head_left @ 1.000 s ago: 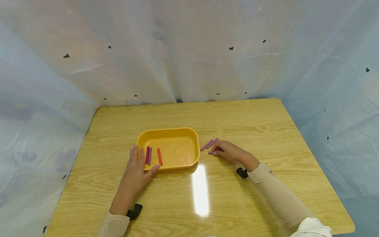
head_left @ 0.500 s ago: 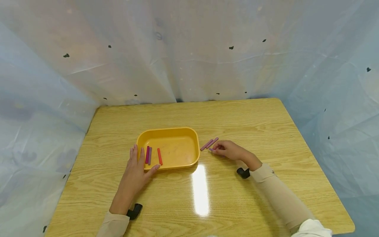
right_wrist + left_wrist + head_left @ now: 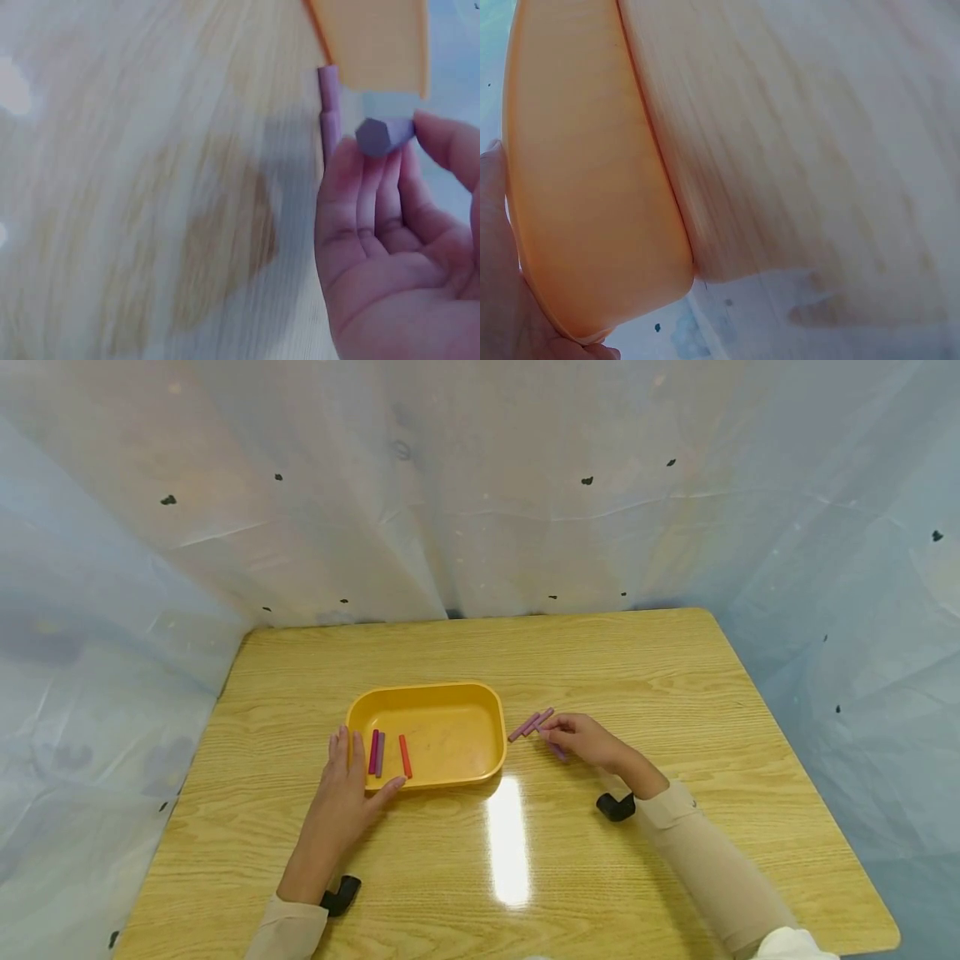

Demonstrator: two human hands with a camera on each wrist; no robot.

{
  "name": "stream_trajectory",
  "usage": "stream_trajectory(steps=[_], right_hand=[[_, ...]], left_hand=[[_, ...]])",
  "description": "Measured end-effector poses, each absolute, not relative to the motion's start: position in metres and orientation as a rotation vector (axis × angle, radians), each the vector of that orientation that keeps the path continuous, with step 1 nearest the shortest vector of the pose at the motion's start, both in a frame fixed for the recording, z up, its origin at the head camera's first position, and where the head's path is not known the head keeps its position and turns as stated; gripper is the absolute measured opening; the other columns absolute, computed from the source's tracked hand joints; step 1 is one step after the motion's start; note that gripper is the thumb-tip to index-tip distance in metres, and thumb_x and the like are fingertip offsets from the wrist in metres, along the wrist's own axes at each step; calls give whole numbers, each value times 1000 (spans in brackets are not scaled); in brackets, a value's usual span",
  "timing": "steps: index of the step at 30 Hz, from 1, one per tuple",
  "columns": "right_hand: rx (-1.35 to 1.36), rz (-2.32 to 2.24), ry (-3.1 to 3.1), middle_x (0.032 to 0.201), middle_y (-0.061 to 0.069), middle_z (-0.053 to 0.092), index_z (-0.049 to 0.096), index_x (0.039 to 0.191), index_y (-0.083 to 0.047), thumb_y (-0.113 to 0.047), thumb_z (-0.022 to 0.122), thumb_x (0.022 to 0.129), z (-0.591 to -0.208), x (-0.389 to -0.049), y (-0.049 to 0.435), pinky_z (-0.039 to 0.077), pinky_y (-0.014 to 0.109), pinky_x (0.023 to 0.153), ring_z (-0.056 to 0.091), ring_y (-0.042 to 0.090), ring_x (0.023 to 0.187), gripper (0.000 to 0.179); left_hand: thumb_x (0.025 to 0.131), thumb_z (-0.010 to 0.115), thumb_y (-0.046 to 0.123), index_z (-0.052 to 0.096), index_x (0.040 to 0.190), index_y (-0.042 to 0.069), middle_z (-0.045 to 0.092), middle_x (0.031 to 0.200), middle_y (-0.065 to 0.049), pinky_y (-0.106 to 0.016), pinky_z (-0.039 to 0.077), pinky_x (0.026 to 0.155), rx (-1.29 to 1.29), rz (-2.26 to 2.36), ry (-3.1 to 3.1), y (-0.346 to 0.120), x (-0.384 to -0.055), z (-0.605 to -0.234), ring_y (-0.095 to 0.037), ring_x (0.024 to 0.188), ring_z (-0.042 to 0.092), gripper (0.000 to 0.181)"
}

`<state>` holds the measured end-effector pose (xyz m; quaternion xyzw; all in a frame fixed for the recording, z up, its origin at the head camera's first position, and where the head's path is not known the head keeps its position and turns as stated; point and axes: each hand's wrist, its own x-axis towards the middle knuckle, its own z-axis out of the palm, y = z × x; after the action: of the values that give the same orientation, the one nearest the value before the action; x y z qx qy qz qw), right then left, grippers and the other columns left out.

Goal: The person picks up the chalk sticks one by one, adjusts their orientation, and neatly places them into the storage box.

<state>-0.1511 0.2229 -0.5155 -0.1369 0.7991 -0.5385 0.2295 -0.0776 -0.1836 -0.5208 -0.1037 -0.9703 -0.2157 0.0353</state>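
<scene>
My left hand (image 3: 341, 793) rests at the left end of a yellow-orange tray (image 3: 427, 687), fingers extended over its rim and thumb along the front edge. The left wrist view shows the tray's side wall (image 3: 600, 172) with fingertips at the rim. Beyond the tray's right end, my right hand (image 3: 592, 745) pinches a six-sided purple crayon (image 3: 373, 138) between thumb and fingertips, its flat end facing the camera. Close by, two mauve crayons (image 3: 522, 728) lie side by side, slanting on the table. Inside the tray are a magenta crayon (image 3: 372, 752), a purple crayon (image 3: 380, 755) and a red crayon (image 3: 405, 756).
Everything stands on a wood-grain table (image 3: 637, 660) with rounded corners. Pale plastic sheeting (image 3: 480, 493) hangs behind it and at both sides. Each wrist carries a small black mount (image 3: 617, 807). Glare (image 3: 508, 843) marks the tabletop in front of the tray.
My right hand has lifted slightly and turned the purple crayon from lying sideways to a slant, with its lower end now showing under the fingers. The left hand and tray have not moved.
</scene>
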Motion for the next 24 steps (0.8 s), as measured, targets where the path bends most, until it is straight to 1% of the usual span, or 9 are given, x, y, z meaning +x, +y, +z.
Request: stream_trajectory(steps=[2, 7, 9, 12, 15, 17, 19, 22, 24], right_hand=[[-331, -1546, 2174, 74, 15, 54, 55, 104, 11, -28, 48, 98, -513, -150, 221, 42, 35, 65, 48, 25, 68, 39], [-207, -1727, 2058, 77, 14, 52, 51, 112, 14, -26, 47, 99, -509, -149, 219, 45, 36, 76, 50, 23, 78, 43], [-170, -1780, 2012, 80, 12, 52, 50, 115, 15, -26, 48, 98, -508, -150, 218, 47, 36, 76, 52, 20, 79, 44], [-142, -1825, 1976, 88, 15, 53, 47, 114, 17, -27, 49, 98, -507, -150, 217, 49, 34, 73, 53, 22, 80, 47], [-123, -1868, 1935, 101, 25, 51, 45, 117, 18, -26, 50, 97, -503, -149, 215, 50, 38, 82, 53, 33, 94, 48], [-133, -1895, 1903, 107, 26, 51, 45, 118, 18, -25, 49, 98, -501, -149, 215, 48, 42, 87, 50, 38, 104, 47], [-162, -1916, 1876, 102, 23, 53, 46, 116, 18, -24, 48, 98, -498, -148, 214, 45, 44, 90, 48, 40, 106, 46], [-201, -1940, 1844, 92, 12, 59, 49, 113, 15, -24, 48, 98, -494, -148, 212, 47, 40, 89, 52, 34, 98, 41], [-225, -1963, 1814, 85, 10, 59, 52, 111, 12, -22, 47, 99, -491, -147, 211, 47, 39, 90, 54, 31, 95, 37]], left_hand=[[85, 47, 66, 0, 148, 3, -13, 153, -14, -59, 19, 105, -322, -660, -2980, -183, -78, -521, -28, 139, -14, 101], [85, 47, 66, 1, 148, 3, -14, 153, -13, -59, 19, 105, -320, -668, -2983, -183, -78, -521, -26, 139, -15, 101], [84, 47, 66, 1, 148, 4, -14, 153, -13, -60, 19, 104, -319, -674, -2985, -183, -78, -522, -26, 139, -15, 100], [84, 47, 66, 2, 148, 4, -14, 153, -13, -60, 19, 104, -318, -681, -2989, -183, -78, -522, -26, 139, -16, 100], [84, 47, 66, 2, 148, 4, -14, 153, -13, -60, 19, 104, -321, -681, -2988, -183, -78, -522, -26, 139, -16, 100], [84, 47, 66, 1, 148, 4, -15, 153, -13, -60, 19, 104, -320, -682, -2988, -183, -79, -522, -25, 138, -17, 100], [84, 47, 66, 1, 148, 4, -14, 153, -13, -60, 19, 104, -319, -678, -2988, -183, -79, -522, -25, 138, -17, 101], [84, 47, 67, 1, 148, 3, -14, 153, -13, -60, 20, 104, -317, -671, -2991, -183, -79, -522, -25, 138, -16, 101], [84, 47, 67, 1, 148, 3, -14, 153, -13, -60, 20, 104, -317, -664, -2993, -183, -79, -522, -26, 139, -16, 102]])
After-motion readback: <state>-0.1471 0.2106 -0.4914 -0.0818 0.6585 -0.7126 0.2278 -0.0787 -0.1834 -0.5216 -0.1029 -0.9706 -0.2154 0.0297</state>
